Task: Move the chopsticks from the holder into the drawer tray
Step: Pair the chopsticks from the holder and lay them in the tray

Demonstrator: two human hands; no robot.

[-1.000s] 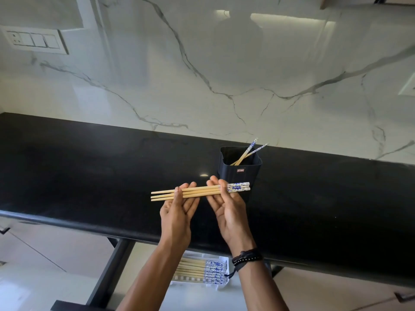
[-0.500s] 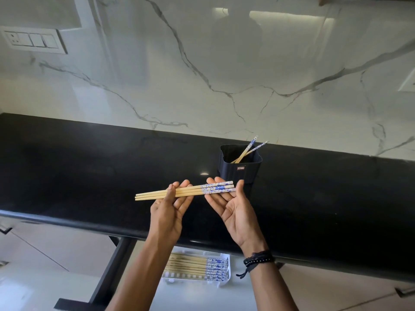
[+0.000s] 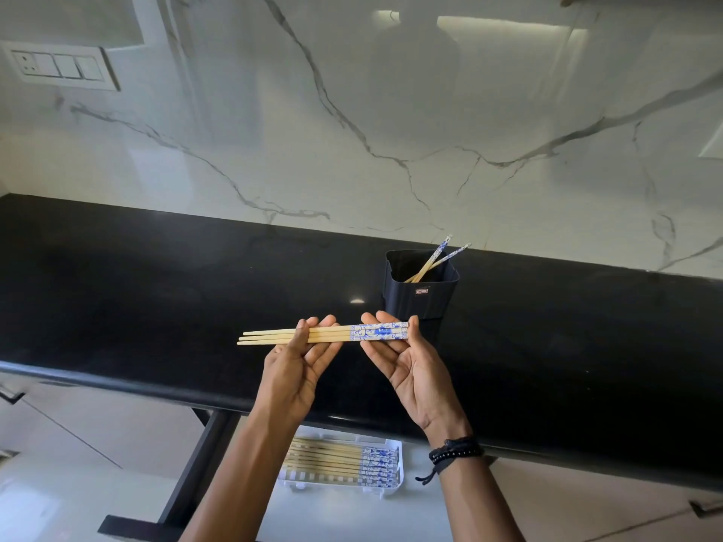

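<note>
A bundle of wooden chopsticks [image 3: 332,334] with blue-patterned ends lies level across both palms above the black counter. My left hand [image 3: 297,361] pinches the plain part, thumb over the top. My right hand [image 3: 407,357] supports the patterned end on its fingers, with the thumb at the tip. Behind them stands the dark square holder [image 3: 420,291] with two chopsticks [image 3: 434,262] leaning in it. Below the counter edge, a white tray [image 3: 385,488] in the open drawer holds several chopsticks side by side.
The black counter [image 3: 137,291] runs along a white marble wall. A switch plate [image 3: 58,66] sits on the wall at upper left. The drawer's dark frame [image 3: 195,475] juts out at the left of the tray. A drawer handle [image 3: 706,508] shows at lower right.
The bundle slid left through my hands from a second ago, then settled level. My right thumb now rests at the patterned tip. The holder has not moved.
</note>
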